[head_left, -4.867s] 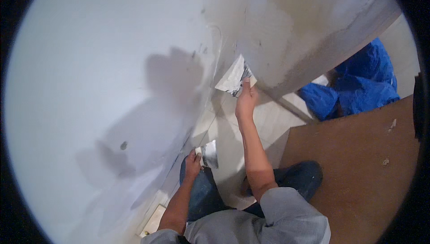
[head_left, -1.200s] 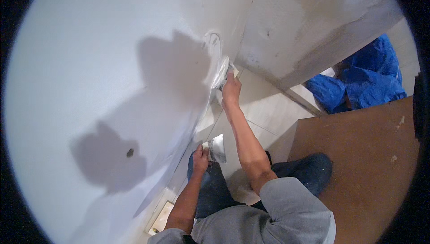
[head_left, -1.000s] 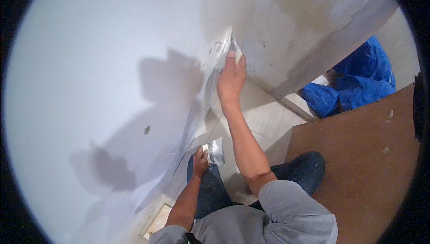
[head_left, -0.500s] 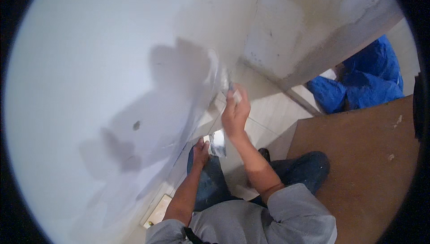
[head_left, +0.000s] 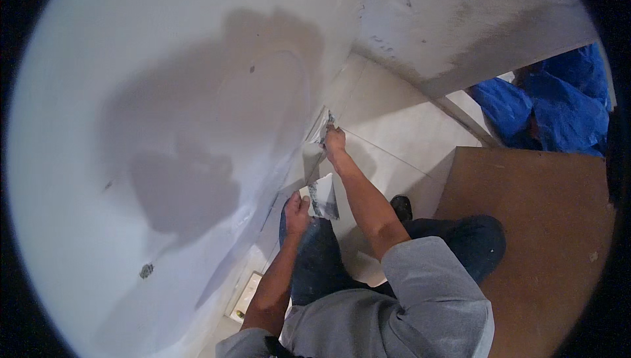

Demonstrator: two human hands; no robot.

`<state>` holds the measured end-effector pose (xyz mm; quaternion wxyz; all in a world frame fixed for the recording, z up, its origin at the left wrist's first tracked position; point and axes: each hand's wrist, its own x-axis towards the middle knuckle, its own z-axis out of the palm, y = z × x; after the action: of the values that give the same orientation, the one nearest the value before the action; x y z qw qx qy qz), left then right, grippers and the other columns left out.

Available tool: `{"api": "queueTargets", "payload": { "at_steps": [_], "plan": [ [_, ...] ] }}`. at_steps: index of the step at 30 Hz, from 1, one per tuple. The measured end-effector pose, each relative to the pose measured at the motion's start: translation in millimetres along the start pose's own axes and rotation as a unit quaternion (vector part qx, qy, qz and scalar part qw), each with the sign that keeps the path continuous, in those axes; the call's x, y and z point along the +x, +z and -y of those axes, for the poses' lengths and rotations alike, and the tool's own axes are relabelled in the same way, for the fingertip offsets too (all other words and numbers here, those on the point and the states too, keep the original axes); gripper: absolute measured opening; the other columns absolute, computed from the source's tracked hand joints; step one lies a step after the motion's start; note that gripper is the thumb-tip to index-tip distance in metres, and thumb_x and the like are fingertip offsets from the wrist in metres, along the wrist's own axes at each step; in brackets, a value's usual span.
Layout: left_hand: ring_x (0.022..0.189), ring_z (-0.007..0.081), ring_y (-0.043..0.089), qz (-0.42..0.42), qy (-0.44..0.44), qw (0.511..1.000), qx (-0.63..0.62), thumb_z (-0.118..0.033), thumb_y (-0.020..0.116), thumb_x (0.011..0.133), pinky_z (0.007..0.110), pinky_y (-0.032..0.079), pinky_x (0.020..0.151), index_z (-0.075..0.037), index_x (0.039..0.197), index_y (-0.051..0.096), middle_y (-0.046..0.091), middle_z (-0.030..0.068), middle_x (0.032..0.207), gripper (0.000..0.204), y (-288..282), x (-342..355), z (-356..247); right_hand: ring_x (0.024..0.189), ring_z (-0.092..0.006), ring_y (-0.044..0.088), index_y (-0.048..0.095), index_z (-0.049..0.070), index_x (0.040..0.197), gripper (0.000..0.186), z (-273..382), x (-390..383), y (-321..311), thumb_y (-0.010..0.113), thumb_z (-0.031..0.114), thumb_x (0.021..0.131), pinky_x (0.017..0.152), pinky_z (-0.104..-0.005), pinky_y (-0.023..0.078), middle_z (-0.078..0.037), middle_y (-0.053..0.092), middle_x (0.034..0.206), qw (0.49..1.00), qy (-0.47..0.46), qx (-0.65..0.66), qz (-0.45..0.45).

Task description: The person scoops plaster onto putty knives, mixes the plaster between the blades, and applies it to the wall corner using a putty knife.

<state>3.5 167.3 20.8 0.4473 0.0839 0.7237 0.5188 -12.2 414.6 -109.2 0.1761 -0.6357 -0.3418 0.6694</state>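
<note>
My right hand [head_left: 334, 140] is closed around a putty knife [head_left: 322, 127], its blade low against the white wall [head_left: 164, 95] near the corner with the floor. The handle is mostly hidden by my fingers. Above my left knee, my left hand [head_left: 298, 212] grips a wide, flat metal blade [head_left: 325, 198] with white paste and dark smears on it. The blade tilts toward the right, apart from the putty knife. Small dark spots mark the wall on the left.
Pale tiles cover the floor [head_left: 381, 111]. A stained wall [head_left: 420, 36] meets the white one at the far corner. Blue plastic sheeting [head_left: 559, 102] lies at the far right, behind a brown board [head_left: 526, 240]. A cream rectangular object [head_left: 244, 296] sits by my left elbow.
My right hand has turned, and the putty knife's blade now shows against the lower wall. My left hand keeps its grip on the metal blade. The whole view has shifted slightly.
</note>
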Motion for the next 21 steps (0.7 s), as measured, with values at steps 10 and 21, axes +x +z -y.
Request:
{"api": "queueTargets", "payload": {
  "at_steps": [10,21],
  "plan": [
    [0.054,0.0128,0.057,-0.010,0.010,1.000,0.007,-0.015,0.054,0.097,0.028,0.049,0.042,0.003,0.111,0.057,0.060,0.0059,0.080,0.022,7,2,5,0.105,-0.0399,0.064,0.056,-0.009,0.124,0.054,0,33,35,0.049,0.037,0.097,0.091,-0.0423,0.050,-0.032,0.065,0.107,0.982,-0.148,-0.113,0.015],
    [0.054,0.0140,0.058,0.003,0.008,1.000,-0.013,-0.016,0.054,0.098,0.028,0.050,0.042,0.003,0.118,0.057,0.062,0.0084,0.083,0.028,7,5,4,0.088,-0.0260,0.063,0.056,-0.006,0.112,0.044,-26,37,-7,0.055,0.036,0.098,0.063,-0.0389,0.053,-0.016,0.062,0.102,0.995,-0.057,-0.080,-0.026]
  ]
}}
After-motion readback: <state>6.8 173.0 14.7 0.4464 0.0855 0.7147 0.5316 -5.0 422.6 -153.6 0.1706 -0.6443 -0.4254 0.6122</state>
